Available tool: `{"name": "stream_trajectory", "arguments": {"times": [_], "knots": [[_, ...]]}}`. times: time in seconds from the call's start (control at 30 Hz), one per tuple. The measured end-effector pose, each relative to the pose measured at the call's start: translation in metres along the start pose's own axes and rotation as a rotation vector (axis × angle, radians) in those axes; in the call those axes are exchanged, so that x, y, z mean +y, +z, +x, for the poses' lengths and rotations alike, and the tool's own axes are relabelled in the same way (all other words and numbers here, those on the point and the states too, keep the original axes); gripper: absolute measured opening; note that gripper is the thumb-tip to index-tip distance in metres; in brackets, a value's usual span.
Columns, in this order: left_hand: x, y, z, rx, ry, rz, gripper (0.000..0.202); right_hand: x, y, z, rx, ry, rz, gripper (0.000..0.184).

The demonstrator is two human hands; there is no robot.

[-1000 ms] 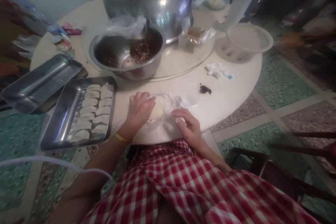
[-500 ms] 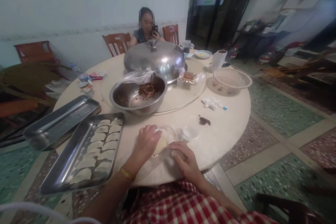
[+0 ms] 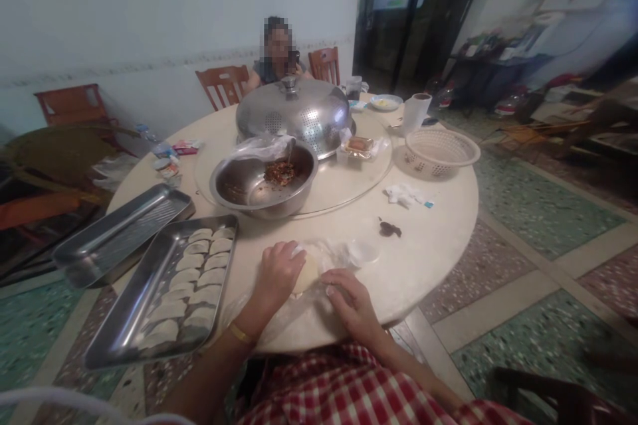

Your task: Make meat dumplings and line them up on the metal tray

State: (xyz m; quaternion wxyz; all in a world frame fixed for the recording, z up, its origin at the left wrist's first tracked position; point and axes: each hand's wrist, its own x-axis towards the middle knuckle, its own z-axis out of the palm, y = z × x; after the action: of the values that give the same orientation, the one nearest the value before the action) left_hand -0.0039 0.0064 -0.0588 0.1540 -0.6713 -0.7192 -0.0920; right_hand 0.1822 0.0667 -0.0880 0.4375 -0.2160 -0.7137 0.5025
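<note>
A pale round stack of dumpling wrappers (image 3: 306, 273) lies on a clear plastic bag (image 3: 284, 312) at the near edge of the table. My left hand (image 3: 279, 272) curls over the stack's left side, fingers closed on it. At the right edge of the wrappers is my right hand (image 3: 351, 299), its fingers stretched out and the thumb apart, fingertips by the wrappers and plastic. Just beyond sits a small white dish (image 3: 363, 252). To the left, a metal tray (image 3: 127, 319) holds rows of folded dumplings (image 3: 192, 277). A steel bowl (image 3: 239, 196) contains dark chopped filling (image 3: 280, 172).
A second metal tray (image 3: 114, 229) overlaps the dumpling tray. Behind the bowl, a perforated domed lid (image 3: 294, 109) stands on the glass turntable (image 3: 343, 189). At right are a white basket (image 3: 441, 153), crumpled tissue (image 3: 403, 195) and a dark scrap (image 3: 389, 228). A person (image 3: 259, 73) sits opposite with a phone.
The view has shifted slightly, so the trays appear a little farther right. Both hands stay in nearly the same place at the wrappers.
</note>
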Motion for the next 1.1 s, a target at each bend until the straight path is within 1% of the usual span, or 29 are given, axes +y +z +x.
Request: {"name": "stream_trajectory", "arguments": {"times": [0.17,0.27,0.37,0.47,0.6,0.67,0.87,0.97,1.03,1.1], "knots": [[-0.001,0.001,0.005,0.016,-0.001,-0.01,0.017,0.002,0.002,0.001,-0.006,-0.02,-0.048,0.018],[-0.001,0.001,0.009,0.032,-0.007,-0.012,0.016,0.005,0.006,0.003,-0.01,-0.055,-0.137,0.02],[-0.003,0.0,0.006,0.031,-0.034,-0.021,0.017,0.007,0.009,0.005,-0.031,-0.087,-0.261,0.024],[-0.005,-0.001,-0.001,-0.005,-0.078,-0.053,0.021,0.007,0.012,0.008,-0.086,-0.104,-0.39,0.029],[-0.008,-0.001,-0.006,-0.067,-0.13,-0.089,0.027,0.007,0.015,0.017,-0.179,-0.045,-0.536,0.03],[-0.009,-0.001,-0.007,-0.062,-0.124,-0.09,0.027,0.005,0.017,0.022,-0.202,-0.023,-0.579,0.03],[-0.007,-0.002,-0.011,0.032,-0.082,-0.051,0.025,-0.001,0.02,0.033,-0.284,0.038,-0.647,0.026],[-0.006,0.0,-0.013,0.043,-0.067,-0.069,0.024,-0.001,0.02,0.034,-0.291,0.033,-0.662,0.027],[-0.006,0.001,-0.012,0.026,-0.091,-0.116,0.024,0.0,0.02,0.034,-0.286,0.024,-0.65,0.03],[-0.006,0.003,-0.009,0.02,-0.153,-0.176,0.023,0.0,0.019,0.033,-0.276,0.015,-0.637,0.032]]}}
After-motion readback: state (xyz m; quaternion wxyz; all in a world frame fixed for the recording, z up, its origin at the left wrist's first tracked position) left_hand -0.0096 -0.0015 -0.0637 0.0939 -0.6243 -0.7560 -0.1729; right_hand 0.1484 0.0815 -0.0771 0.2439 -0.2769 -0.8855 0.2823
